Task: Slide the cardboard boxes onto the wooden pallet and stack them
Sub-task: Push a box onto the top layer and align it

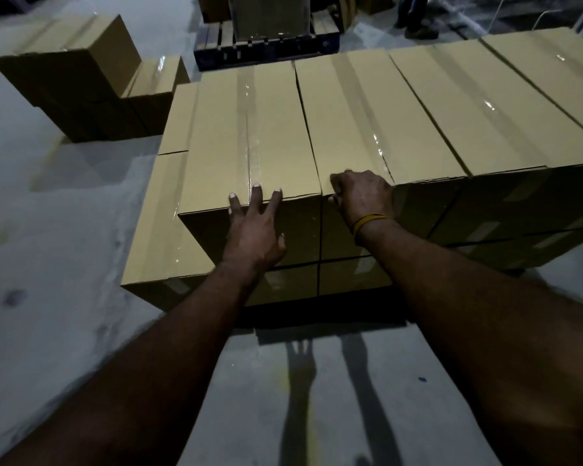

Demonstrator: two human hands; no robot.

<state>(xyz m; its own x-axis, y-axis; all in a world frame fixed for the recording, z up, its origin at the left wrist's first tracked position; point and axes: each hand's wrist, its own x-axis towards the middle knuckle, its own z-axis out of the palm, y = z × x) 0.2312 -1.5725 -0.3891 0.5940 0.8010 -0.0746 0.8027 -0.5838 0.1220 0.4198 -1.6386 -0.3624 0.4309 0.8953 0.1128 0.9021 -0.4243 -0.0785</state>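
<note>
Cardboard boxes, tape-sealed, sit packed in a top row with both hands at their near edge.

Head view: the left hand presses flat, fingers straight, on the end box; the right hand curls over the next box. Any pallet beneath is hidden in shadow. A crooked push could skew the end box off the lower box toward the floor. No writing or labels are readable.

Dim light falls on grey concrete floor.
</note>
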